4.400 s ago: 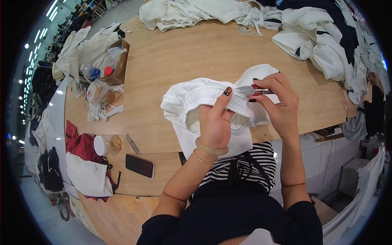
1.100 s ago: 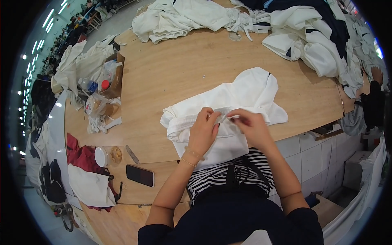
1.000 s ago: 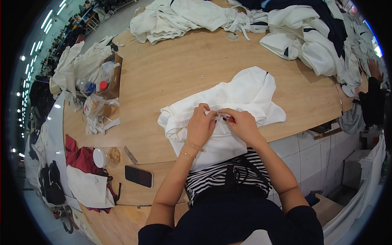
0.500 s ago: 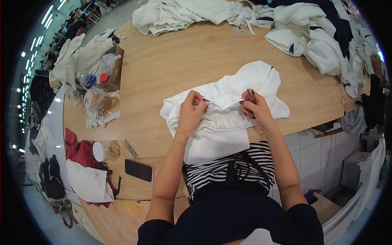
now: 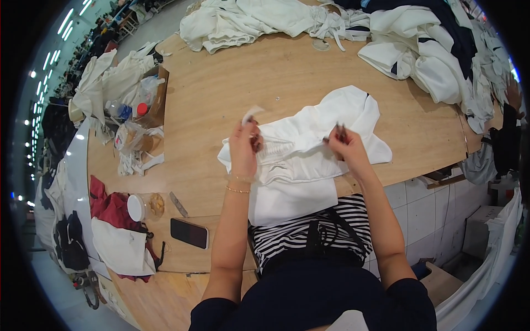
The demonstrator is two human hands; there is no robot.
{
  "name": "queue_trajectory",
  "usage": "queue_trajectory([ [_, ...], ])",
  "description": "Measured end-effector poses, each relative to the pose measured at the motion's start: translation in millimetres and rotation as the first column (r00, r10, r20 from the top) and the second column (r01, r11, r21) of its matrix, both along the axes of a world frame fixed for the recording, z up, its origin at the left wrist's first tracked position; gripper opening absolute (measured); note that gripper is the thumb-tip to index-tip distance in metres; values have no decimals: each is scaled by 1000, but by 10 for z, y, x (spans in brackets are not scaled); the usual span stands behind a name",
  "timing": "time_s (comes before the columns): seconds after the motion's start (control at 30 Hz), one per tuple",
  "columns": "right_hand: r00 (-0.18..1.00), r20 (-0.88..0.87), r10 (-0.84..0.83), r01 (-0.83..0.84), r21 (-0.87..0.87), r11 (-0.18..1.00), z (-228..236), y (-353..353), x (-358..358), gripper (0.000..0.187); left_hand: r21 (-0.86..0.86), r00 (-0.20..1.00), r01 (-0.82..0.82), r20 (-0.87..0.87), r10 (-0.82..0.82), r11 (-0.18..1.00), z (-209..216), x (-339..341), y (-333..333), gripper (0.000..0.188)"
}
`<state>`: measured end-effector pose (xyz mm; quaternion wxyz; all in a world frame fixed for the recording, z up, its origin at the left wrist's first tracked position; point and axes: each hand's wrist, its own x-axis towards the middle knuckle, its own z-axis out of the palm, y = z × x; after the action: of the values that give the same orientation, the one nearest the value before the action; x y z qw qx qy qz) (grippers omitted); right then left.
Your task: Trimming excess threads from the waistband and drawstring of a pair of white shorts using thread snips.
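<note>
A white garment [image 5: 309,176] lies bunched on the wooden table in front of me, its lower part hanging over the edge onto my lap. My left hand [image 5: 244,143] is raised at the garment's left side, fingers closed on a small white strip [image 5: 253,114] that is smeared by motion. Gathered stitching shows on the cloth beside that hand. Over the garment's right part is my right hand [image 5: 345,144], closed around small metal thread snips [image 5: 340,130], which are partly hidden by the fingers. Its fingertips are at a fold of the white cloth.
White garments [image 5: 248,22] are heaped along the far edge, with another pile [image 5: 419,55] at far right. On the left stand a cardboard box [image 5: 160,99], a plastic jar [image 5: 146,206], a phone [image 5: 189,233], a cutter knife [image 5: 178,204] and red cloth [image 5: 113,207].
My left hand has come off the garment, moving left and upward with the white strip. The right hand stays nearly where it was, the cloth between the hands now slack.
</note>
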<state>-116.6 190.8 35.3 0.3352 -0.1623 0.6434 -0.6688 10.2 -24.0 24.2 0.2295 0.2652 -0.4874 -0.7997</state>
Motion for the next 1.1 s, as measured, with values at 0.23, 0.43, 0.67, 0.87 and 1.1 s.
queue_trajectory([
  [0.23,928,296,225,-146,-265,953,155,129,-204,14,232,981,-160,-74,182,959,-85,-23,-260,21],
  [0.43,930,-298,214,-192,104,976,306,36,-111,6,153,971,-232,-19,238,960,-58,-91,-31,21],
  [0.67,138,-850,509,-38,509,860,15,-161,283,44,-566,995,88,90,-44,820,-105,144,211,30],
  [0.87,649,-717,255,-221,143,965,159,18,138,9,-790,950,309,236,-203,529,-113,146,447,29],
  [1.1,983,181,14,36,-270,962,259,279,-137,14,-920,947,317,319,-28,231,-174,47,573,22],
])
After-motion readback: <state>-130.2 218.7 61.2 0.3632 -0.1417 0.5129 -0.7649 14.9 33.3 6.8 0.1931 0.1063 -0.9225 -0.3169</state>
